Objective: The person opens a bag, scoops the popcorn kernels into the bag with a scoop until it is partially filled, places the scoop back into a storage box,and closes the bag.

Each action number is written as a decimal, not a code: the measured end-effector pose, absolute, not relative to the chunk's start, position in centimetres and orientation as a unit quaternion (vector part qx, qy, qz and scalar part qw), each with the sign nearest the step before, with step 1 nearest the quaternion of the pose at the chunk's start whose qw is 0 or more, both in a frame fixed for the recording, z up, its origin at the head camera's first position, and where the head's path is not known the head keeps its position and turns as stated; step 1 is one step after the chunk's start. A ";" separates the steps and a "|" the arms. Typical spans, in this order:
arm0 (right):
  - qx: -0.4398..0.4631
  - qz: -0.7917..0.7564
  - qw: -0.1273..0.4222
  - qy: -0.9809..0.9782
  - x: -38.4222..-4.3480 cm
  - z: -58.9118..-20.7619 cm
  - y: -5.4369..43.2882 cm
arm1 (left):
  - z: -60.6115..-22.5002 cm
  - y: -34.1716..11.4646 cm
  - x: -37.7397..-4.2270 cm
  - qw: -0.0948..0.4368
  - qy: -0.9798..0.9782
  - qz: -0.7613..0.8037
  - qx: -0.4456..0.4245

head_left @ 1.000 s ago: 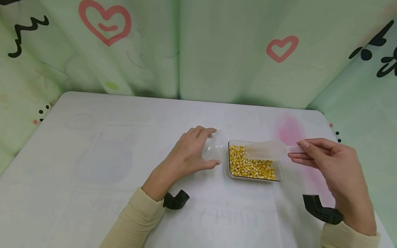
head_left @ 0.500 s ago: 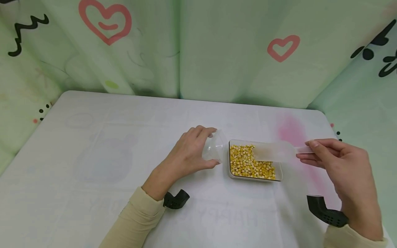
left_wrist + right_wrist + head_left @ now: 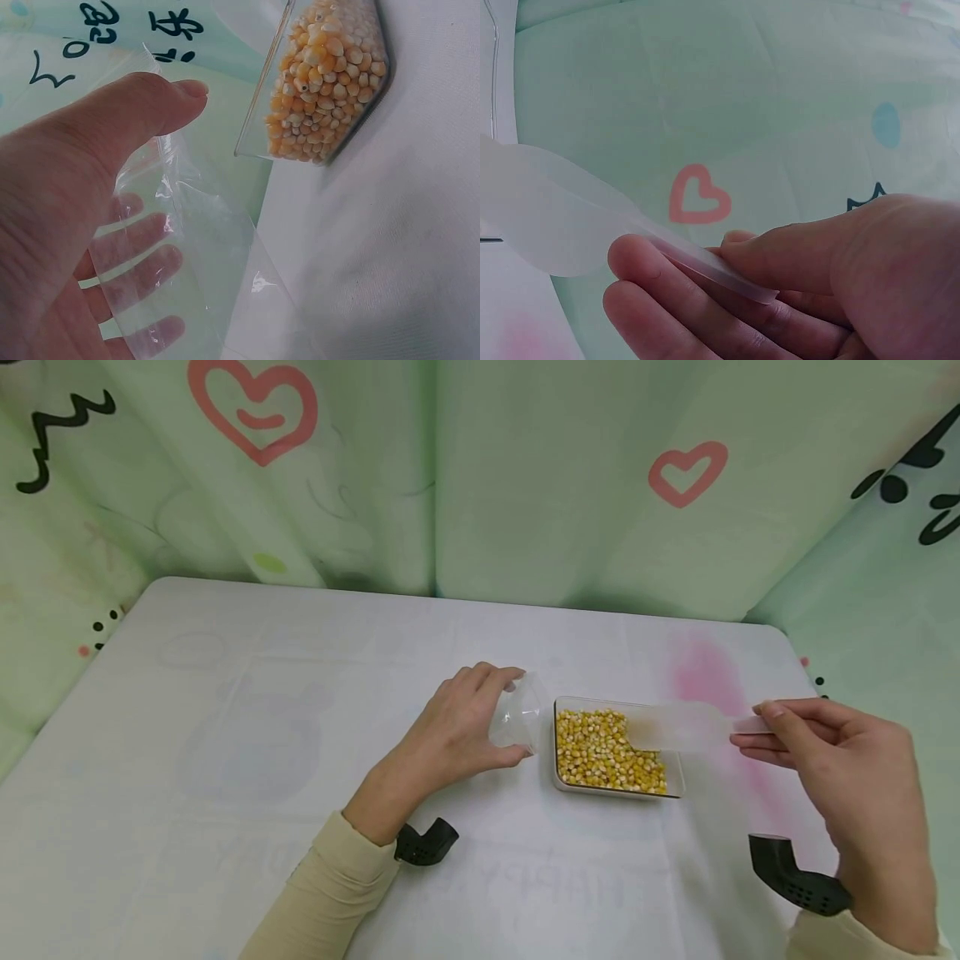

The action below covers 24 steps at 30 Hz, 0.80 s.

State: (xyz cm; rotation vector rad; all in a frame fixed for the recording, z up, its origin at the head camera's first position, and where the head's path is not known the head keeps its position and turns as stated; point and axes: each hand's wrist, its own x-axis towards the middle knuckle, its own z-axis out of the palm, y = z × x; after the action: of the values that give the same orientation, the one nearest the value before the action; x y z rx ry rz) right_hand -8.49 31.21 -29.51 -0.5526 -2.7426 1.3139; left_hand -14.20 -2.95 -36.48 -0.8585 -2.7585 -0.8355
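Note:
My left hand (image 3: 453, 727) holds a clear plastic bag (image 3: 517, 718), with thumb and fingers spread apart around its mouth. In the left wrist view the fingers show through the thin film of the bag (image 3: 217, 247). Between thumb and fingertips, my right hand (image 3: 840, 768) pinches the slim handle of a translucent white spatula (image 3: 693, 727). Its broad blade reaches over the right part of a clear rectangular box (image 3: 675, 783) of yellow corn kernels (image 3: 600, 756). Whether the blade touches the kernels I cannot tell. In the right wrist view the spatula's blade (image 3: 562, 210) extends left.
A white cloth (image 3: 247, 735) covers the table, with a pink patch (image 3: 705, 672) behind the box. Green printed curtains (image 3: 525, 485) hang behind the table and at both sides. A black wrist mount (image 3: 427, 843) sits on each wrist.
My right hand has drawn the spatula to the right, uncovering more kernels in the left and middle of the box. My left hand and the bag have stayed almost still.

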 end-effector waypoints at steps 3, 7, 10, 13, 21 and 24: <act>-0.179 0.412 0.025 -0.893 -8.5 -29.5 30.9 | -36.5 -2.9 -14.2 0.068 -0.915 -0.277 -0.286; -0.168 0.389 0.033 -0.905 -8.5 -29.4 30.7 | -36.6 -3.0 -14.2 0.071 -0.914 -0.277 -0.287; -0.161 0.374 0.037 -0.913 -8.4 -29.5 30.7 | -36.6 -3.0 -14.2 0.073 -0.914 -0.277 -0.287; -0.151 0.370 0.036 -0.916 -8.4 -29.5 30.7 | -36.6 -3.0 -14.2 0.074 -0.913 -0.279 -0.287; -0.136 0.357 0.013 -0.924 -8.7 -29.7 30.7 | -36.5 -3.0 -14.2 0.070 -0.914 -0.278 -0.287; -0.136 0.341 0.005 -0.930 -8.8 -29.8 30.6 | -36.4 -2.9 -14.2 0.067 -0.915 -0.278 -0.286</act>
State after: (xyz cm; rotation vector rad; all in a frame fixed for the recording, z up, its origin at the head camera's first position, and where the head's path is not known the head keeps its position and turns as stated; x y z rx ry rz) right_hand -8.75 30.64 -29.82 -0.4248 -2.9125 1.0690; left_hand -14.16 -2.95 -36.39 -0.8607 -2.7563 -0.8372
